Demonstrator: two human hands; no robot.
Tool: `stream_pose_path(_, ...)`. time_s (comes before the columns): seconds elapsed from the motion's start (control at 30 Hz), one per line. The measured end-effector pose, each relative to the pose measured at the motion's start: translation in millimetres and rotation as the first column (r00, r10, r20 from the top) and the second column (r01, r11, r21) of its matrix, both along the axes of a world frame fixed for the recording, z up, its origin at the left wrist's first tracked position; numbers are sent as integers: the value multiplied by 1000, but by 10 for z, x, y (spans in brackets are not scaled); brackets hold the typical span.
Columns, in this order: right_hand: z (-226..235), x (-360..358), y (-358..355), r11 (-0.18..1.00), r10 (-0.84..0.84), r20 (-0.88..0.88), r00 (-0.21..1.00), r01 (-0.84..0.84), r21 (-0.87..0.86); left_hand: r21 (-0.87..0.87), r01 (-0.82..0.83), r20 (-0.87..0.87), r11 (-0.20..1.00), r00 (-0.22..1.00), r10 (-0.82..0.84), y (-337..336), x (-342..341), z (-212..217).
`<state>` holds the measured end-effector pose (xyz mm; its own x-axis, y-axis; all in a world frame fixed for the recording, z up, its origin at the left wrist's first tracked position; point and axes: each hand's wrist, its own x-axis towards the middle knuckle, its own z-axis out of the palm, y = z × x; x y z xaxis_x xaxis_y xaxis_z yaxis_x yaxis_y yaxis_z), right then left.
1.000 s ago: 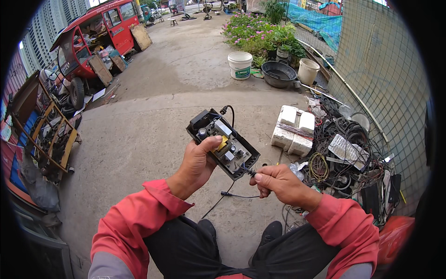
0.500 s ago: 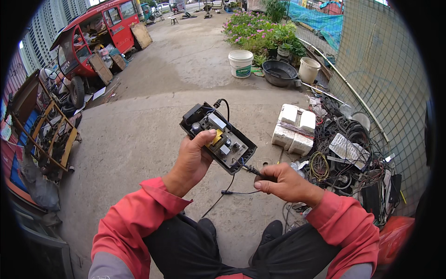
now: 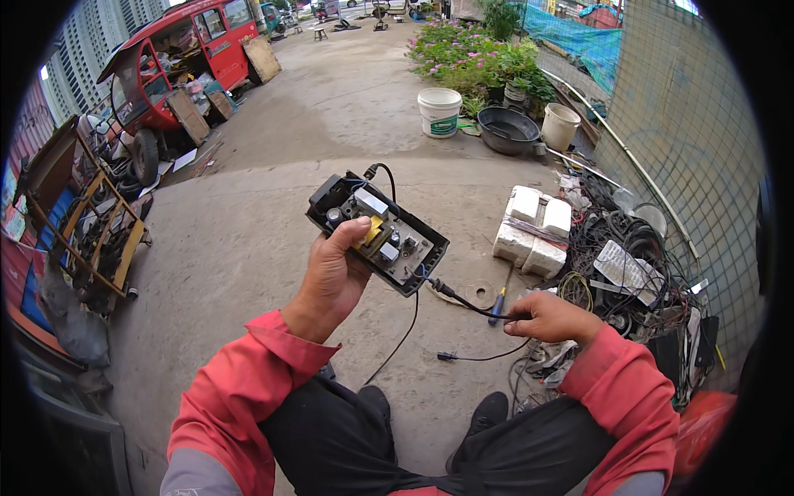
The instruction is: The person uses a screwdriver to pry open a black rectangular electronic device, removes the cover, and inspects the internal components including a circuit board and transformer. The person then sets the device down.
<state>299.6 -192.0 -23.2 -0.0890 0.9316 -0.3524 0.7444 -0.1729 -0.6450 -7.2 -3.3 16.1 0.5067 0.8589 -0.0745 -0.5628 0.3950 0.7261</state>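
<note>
My left hand (image 3: 329,281) grips an opened black power adapter (image 3: 411,263), thumb over the yellow-wrapped transformer (image 3: 374,229) on its board. The case lies open side up, tilted, with a capacitor, metal heat sinks and other parts showing. One black cord (image 3: 392,183) leaves its far end. From the near right corner comes another black cable (image 3: 473,307), which my right hand (image 3: 552,318) pinches some way from the case. A small black plug (image 3: 447,356) on a thin lead hangs below that cable.
A screwdriver with a blue handle (image 3: 497,307) lies on the concrete beside a white foam block (image 3: 531,231). Tangled cables (image 3: 637,256) heap along the mesh fence at right. Buckets (image 3: 439,112) and a black basin (image 3: 508,132) stand ahead. A red vehicle (image 3: 198,50) and a rusty frame (image 3: 99,240) are left.
My right hand has slid outward along the cable, away from the case, so more cable shows between them. The adapter has shifted slightly left, and the screwdriver has come into view.
</note>
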Motion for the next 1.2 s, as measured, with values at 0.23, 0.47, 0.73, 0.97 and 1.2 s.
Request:
stream_pose_path(0.23,-55,298,-98,980,-195,-83,977,191,-60,32,-2,-20,999,1000,2,-72,43,-1)
stream_pose_path(0.47,-17,188,-61,984,-172,-91,981,166,-62,112,-7,-30,994,1000,10,-157,14,100)
stream_pose_path(0.73,90,-17,-5,998,-55,22,998,56,-28,170,23,-15,985,1000,-21,-247,42,168)
stream_pose_path(0.97,108,-355,45,977,-32,-223,974,78,201,200,-7,-42,980,999,16,-338,137,171)
stream_pose_path(1.2,242,-829,122,908,7,-274,962,109,405,263,-19,-63,965,997,36,-393,207,170)
